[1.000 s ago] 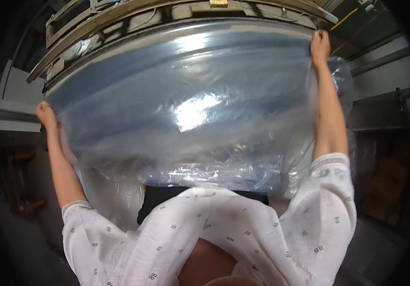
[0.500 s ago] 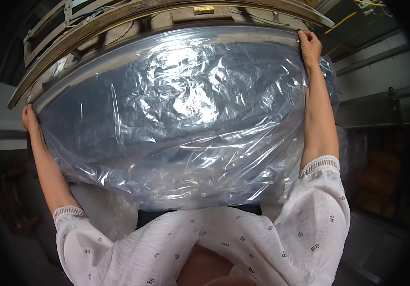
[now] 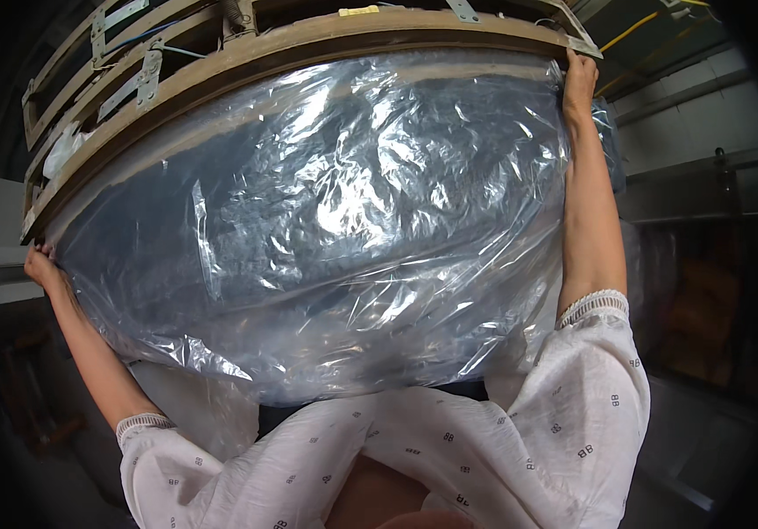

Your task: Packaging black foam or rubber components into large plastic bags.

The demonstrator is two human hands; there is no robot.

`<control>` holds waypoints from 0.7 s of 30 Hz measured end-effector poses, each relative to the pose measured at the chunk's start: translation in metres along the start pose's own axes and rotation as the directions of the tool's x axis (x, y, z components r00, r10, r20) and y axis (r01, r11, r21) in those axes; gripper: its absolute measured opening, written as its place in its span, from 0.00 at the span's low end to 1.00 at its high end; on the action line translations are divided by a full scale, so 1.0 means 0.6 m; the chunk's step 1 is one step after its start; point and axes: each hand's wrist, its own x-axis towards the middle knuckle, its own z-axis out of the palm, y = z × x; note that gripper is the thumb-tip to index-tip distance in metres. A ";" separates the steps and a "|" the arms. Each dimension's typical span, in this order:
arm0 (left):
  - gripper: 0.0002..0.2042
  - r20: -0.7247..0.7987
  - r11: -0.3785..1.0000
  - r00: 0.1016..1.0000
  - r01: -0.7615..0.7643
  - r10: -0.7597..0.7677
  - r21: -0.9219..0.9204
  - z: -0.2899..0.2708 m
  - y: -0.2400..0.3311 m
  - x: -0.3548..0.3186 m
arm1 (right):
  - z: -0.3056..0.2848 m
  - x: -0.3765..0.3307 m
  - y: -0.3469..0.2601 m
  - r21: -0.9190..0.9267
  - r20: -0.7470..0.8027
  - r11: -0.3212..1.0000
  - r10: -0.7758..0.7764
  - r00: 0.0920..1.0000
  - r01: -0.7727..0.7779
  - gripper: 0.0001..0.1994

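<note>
A wide, clear plastic sheet [image 3: 343,203], shiny and creased, is stretched between my hands, and a dark surface shows through it. My left hand [image 3: 44,266] is closed at the sheet's left corner, just below the left end of a long wooden frame [image 3: 291,48]. At the far right corner, my right hand [image 3: 580,81] is closed on the sheet with its fingertips against the frame's right end. The sheet's far edge runs in under the frame's near bar. Its near part hangs in folds toward my body.
Metal hinges [image 3: 149,78] and slats make up the frame beyond the bar. A small yellow block [image 3: 359,11] lies at the far side. White crumpled plastic [image 3: 65,150] sits inside the frame at left. Yellow cords [image 3: 630,33] run at the far right, near a pale wall.
The wooden frame has come down nearer over the sheet's far edge. My left hand has shifted left and nearer with its corner; my right hand has moved slightly right.
</note>
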 end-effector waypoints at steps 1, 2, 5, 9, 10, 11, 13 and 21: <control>0.11 0.001 1.000 1.000 0.002 -0.002 0.003 -0.005 -0.004 0.004 | 0.002 -0.002 -0.001 0.003 -0.009 0.998 -0.058 0.998 0.058 0.22; 0.13 -0.063 0.999 0.997 -0.041 0.039 -0.032 -0.008 -0.008 0.008 | 0.003 -0.003 -0.002 0.001 -0.007 0.998 -0.057 0.998 0.057 0.22; 0.16 -0.115 0.996 0.992 -0.055 0.047 -0.064 -0.030 -0.009 0.022 | 0.004 -0.007 -0.021 -0.001 -0.031 0.999 0.033 0.999 -0.033 0.23; 0.15 0.099 0.798 0.994 -0.025 -0.043 0.602 0.118 0.016 -0.144 | -0.057 0.011 0.004 -0.435 0.159 0.897 -0.016 0.987 0.084 0.25; 0.15 0.203 0.915 0.977 -0.138 0.064 0.378 0.067 -0.029 -0.115 | -0.048 -0.019 -0.038 -0.495 0.233 0.855 -0.037 0.972 0.152 0.24; 0.14 0.220 0.945 0.945 -0.281 0.242 0.169 -0.097 -0.027 0.053 | -0.021 -0.053 -0.099 -0.464 0.320 0.857 -0.076 0.944 0.227 0.23; 0.14 0.186 0.991 0.974 -0.128 0.134 -0.041 -0.099 -0.030 0.100 | -0.090 -0.061 -0.095 -0.324 0.438 0.894 -0.150 0.887 0.311 0.22; 0.17 0.422 0.273 0.585 -0.754 0.693 0.598 -0.054 0.154 -0.044 | -0.238 -0.200 -0.324 0.386 0.737 0.892 -0.145 0.660 -0.235 0.12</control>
